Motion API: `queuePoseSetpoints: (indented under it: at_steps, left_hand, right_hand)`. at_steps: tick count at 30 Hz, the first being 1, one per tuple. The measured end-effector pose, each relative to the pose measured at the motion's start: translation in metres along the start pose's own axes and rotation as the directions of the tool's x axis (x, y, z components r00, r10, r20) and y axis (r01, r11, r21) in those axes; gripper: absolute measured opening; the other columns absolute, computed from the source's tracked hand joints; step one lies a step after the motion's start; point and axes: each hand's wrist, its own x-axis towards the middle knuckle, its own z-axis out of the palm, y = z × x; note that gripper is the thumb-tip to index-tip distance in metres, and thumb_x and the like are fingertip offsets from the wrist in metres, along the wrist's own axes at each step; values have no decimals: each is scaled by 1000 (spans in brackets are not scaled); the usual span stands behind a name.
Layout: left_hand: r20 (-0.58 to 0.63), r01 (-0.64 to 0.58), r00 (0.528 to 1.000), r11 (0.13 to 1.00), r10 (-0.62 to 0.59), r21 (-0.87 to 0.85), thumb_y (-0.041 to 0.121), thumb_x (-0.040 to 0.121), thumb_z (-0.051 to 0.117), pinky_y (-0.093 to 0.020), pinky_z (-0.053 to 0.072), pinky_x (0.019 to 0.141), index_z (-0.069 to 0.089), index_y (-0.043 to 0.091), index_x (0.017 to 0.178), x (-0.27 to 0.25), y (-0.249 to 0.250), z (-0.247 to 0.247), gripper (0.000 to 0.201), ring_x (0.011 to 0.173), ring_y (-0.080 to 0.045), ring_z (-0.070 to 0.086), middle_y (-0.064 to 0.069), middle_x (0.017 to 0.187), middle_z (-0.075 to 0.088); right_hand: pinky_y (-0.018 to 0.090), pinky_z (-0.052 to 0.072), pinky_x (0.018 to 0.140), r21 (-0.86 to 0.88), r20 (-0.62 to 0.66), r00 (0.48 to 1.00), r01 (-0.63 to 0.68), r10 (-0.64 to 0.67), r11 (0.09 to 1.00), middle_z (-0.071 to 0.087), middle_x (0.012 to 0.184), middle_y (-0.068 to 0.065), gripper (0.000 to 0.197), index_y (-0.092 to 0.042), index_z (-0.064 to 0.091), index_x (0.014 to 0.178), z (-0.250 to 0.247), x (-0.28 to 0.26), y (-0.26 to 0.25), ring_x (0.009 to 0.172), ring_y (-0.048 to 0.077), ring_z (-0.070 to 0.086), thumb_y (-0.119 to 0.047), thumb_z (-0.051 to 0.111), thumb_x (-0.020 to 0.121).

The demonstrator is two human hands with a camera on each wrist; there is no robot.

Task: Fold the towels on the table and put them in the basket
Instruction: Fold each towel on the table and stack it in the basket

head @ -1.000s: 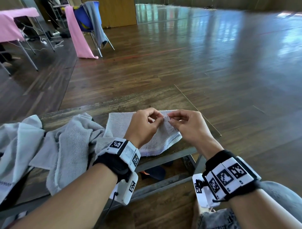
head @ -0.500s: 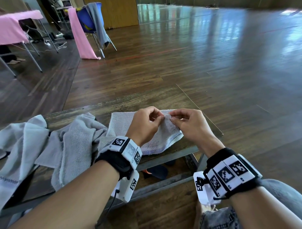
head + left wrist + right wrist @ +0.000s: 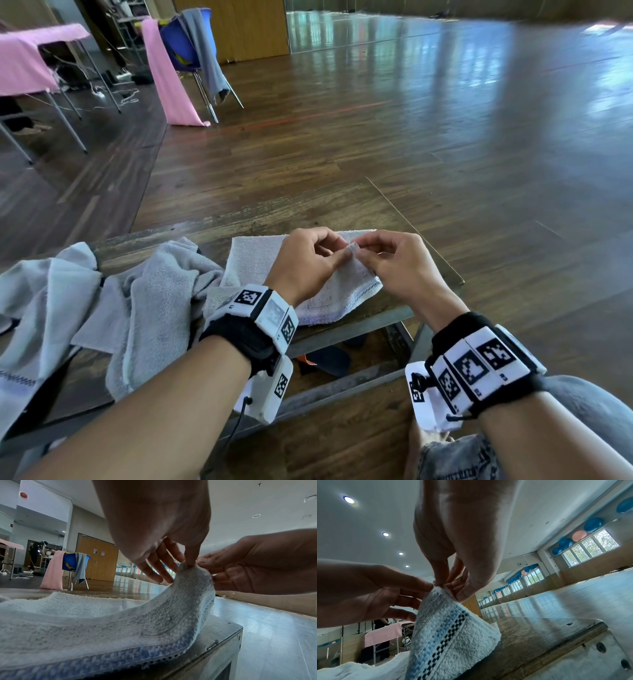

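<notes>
White terry towel (image 3: pixel 301 270) with a blue woven stripe near one edge, spread on the right part of a worn wooden desk (image 3: pixel 346 209). One corner lifted off the desk, pinched from both sides at once. Left hand (image 3: pixel 301 263) to the left of the raised corner, thumb and forefinger closed on the cloth, the other fingers (image 3: pixel 154 566) loosely stretched behind. Right hand (image 3: pixel 400 267) to the right of it, fingertips closed on the same corner, touching or almost touching the left hand's fingertips. Rest of the towel flat on the desk, its striped edge along the near side of the desk.

Seen from the left wrist, towel (image 3: pixel 120 622) rising in a slope from the desk up to the pinch. Seen from the right wrist, blue and dark chequered stripe running up the lifted fold (image 3: pixel 447 628) to the fingertips.

Grey towels (image 3: pixel 113 308) heaped unfolded on the left part of the desk, one hanging over the near edge, touching the white towel's left side.

Basket for the towels not seen in any view. Farther back on the wooden floor, a blue chair (image 3: pixel 185 44) draped with pink and grey cloth.
</notes>
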Motion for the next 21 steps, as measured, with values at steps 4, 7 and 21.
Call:
queuePoseSetpoints:
  at_steps: [4,7,21]
  left_hand:
    - [-11,7,1000,1000,-6,19,26,88,75,-7,48,64,77,18,91,-1,-1,1,9,79,-6,67,8,85,74]
    - [-20,5,1000,1000,-4,19,25,87,75,-7,48,63,79,18,92,-2,-1,2,9,78,-6,68,8,85,75]
    - [-26,2,1000,1000,-2,0,43,83,77,-24,55,66,74,15,84,-1,0,4,28,74,-14,70,0,79,75]
  right_hand:
    - [24,55,76,5,-6,1000,-4,4,1000,77,92,1,13,-19,79,98,0,0,3,88,15,72,-9,75,91]
    - [27,58,79,18,-2,1000,-11,11,1000,77,90,2,15,-18,78,97,0,0,3,88,17,73,-6,74,90]
    - [25,57,73,77,-17,999,52,-51,996,77,84,4,6,-18,76,87,2,2,2,79,16,72,-21,81,86]
